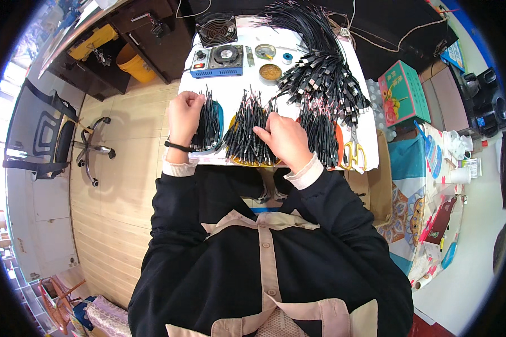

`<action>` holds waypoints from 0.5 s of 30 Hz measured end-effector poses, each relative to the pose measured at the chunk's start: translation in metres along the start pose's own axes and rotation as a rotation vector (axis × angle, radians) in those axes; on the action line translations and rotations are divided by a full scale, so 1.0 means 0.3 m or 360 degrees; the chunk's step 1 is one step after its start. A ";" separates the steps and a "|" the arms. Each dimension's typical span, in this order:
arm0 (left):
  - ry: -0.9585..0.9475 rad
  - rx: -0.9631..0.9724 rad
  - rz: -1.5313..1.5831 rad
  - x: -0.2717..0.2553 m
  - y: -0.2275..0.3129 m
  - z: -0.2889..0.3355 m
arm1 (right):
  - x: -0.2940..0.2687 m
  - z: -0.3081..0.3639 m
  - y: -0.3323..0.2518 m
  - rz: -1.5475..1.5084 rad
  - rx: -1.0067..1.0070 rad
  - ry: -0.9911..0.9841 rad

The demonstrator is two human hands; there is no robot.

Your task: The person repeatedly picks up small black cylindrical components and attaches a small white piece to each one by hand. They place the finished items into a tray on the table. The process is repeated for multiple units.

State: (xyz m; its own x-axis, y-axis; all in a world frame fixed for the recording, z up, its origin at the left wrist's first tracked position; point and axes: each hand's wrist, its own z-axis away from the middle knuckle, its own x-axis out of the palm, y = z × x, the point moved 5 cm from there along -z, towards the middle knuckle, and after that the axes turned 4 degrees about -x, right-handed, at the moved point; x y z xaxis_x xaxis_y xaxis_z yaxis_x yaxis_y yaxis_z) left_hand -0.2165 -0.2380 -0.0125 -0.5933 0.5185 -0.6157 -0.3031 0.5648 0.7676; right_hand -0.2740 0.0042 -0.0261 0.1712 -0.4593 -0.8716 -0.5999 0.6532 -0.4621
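Note:
Three piles of short black cables with stripped pinkish wire ends lie side by side along the table's near edge. My left hand (pixel 185 116) is at the left pile (pixel 209 126), its thumb and fingertips pinched beside the upper wire ends; whatever is in the pinch is too small to tell. Over the right side of the middle pile (pixel 246 132) is my right hand (pixel 287 136), fingers curled down among the cables and thumb pointing left. What its fingertips grip is hidden. The right pile (pixel 319 135) rests on an orange tray, partly showing, beside yellow-handled scissors (pixel 353 154).
A blue soldering-type heater box (pixel 216 62), a small fan (pixel 216 29), a round tin (pixel 270 73) and a solder spool (pixel 287 57) stand behind the piles. A large bundle of USB cables (pixel 323 76) covers the far right. A green carton (pixel 403 92) is beyond the table's right side.

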 end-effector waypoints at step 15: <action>-0.0697 -0.0390 0.1851 -0.022 0.150 0.337 | 0.052 -0.020 0.077 -0.0433 0.0267 0.0054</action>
State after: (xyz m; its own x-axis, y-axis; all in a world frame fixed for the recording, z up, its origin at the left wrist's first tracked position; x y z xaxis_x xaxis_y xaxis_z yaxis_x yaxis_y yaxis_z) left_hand -0.1509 -0.1513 0.0081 -0.3200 0.8219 0.4713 0.0723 -0.4748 0.8771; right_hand -0.2899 0.0084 -0.0493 0.2796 -0.6487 -0.7078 -0.3982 0.5924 -0.7003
